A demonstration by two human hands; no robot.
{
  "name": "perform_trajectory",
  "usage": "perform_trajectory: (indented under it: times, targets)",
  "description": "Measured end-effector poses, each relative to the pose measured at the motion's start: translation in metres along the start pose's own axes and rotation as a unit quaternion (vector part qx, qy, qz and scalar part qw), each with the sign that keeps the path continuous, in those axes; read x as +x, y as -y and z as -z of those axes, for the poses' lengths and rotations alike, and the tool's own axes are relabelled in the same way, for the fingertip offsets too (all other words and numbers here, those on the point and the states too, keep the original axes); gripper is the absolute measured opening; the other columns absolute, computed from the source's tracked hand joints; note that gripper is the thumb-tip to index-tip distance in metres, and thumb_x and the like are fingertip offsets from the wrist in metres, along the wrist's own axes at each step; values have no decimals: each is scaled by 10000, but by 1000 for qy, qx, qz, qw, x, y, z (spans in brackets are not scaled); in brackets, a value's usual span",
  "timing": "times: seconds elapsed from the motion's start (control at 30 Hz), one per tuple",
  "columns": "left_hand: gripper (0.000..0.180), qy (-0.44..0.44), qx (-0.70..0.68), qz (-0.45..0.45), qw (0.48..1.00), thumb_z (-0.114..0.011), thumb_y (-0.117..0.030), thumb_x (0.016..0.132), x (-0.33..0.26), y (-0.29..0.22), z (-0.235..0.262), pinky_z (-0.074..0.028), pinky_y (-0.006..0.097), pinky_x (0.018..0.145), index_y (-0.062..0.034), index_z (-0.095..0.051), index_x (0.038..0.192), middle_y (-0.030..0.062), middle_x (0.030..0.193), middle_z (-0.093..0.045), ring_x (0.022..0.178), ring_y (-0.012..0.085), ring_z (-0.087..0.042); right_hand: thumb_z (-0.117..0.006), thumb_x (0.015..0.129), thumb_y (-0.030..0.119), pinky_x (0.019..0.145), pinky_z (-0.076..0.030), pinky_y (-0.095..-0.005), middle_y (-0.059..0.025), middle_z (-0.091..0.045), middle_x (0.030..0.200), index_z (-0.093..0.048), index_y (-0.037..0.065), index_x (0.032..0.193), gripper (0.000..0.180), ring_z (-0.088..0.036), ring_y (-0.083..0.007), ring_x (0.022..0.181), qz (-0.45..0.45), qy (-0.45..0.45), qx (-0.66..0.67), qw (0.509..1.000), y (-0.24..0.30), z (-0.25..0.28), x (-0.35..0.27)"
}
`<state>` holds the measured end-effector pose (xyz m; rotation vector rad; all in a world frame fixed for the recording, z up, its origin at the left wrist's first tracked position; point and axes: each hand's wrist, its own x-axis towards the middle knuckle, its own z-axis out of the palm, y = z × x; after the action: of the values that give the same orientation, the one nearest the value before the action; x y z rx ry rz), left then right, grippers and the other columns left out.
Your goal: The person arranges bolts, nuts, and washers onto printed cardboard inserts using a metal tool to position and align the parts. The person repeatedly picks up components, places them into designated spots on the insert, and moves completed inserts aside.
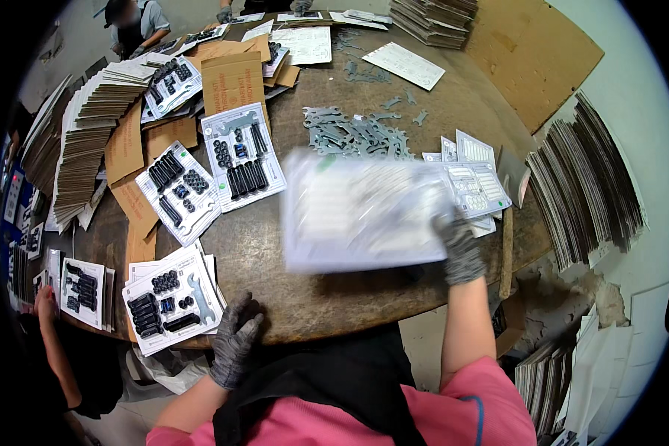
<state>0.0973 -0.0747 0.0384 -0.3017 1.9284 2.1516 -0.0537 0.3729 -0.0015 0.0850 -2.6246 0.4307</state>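
Observation:
My right hand [461,249], in a grey glove, grips the right edge of a white backing card [364,212] that seems to have a clear plastic cover. Motion smears the card, so its contents cannot be made out; it is over the middle of the table. My left hand [234,342], also gloved, rests at the table's near edge with its fingers loosely bent and apart, nothing visible in them. Just left of it lies a stack topped by a blister card [172,301] of black bolts, nuts and a flat wrench. Beyond the moving card is a heap of flat wrenches [357,135].
More filled blister cards [244,152] lie on brown cardboard [234,82] at left. Piles of cards [100,141] stand behind them, others [587,186] at right. A wooden stick [507,253] lies by the right edge. Other people work at the left and far side.

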Motion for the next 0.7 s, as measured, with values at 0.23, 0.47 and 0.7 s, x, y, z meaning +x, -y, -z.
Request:
perform_trajectory:
  times: [0.23, 0.47, 0.7]
  targets:
    - [395, 11, 15, -7, 1000, -582, -86, 811, -6, -14, -9, -431, 281, 869, 1, -475, 1181, 93, 1075, -558, 998, 168, -535, -607, 773, 222, 635, -468, -313, -119, -535, 1084, -345, -6, 1286, 619, -540, -181, 822, -424, -111, 427, 791, -3, 86, 2]
    - [309, 1, 212, -105, 972, -550, -147, 841, -22, -16, 12, -425, 302, 849, -27, -531, 1124, 109, 1019, -574, 968, 219, -550, -525, 842, 120, 895, -393, -312, -123, -455, 1202, -413, 24, 1252, 436, -473, -203, 1033, -309, -228, 320, 866, 51, 45, -10]
    - [258, -283, 179, -198, 921, -556, -35, 801, -54, -16, 68, -437, 261, 721, -35, -539, 1058, 38, 848, -537, 784, 130, -517, -510, 834, 182, 745, -460, -338, -109, -618, 904, -572, 69, 1045, 248, -587, -231, 839, 18, 151, 415, 897, 211, -26, 4]
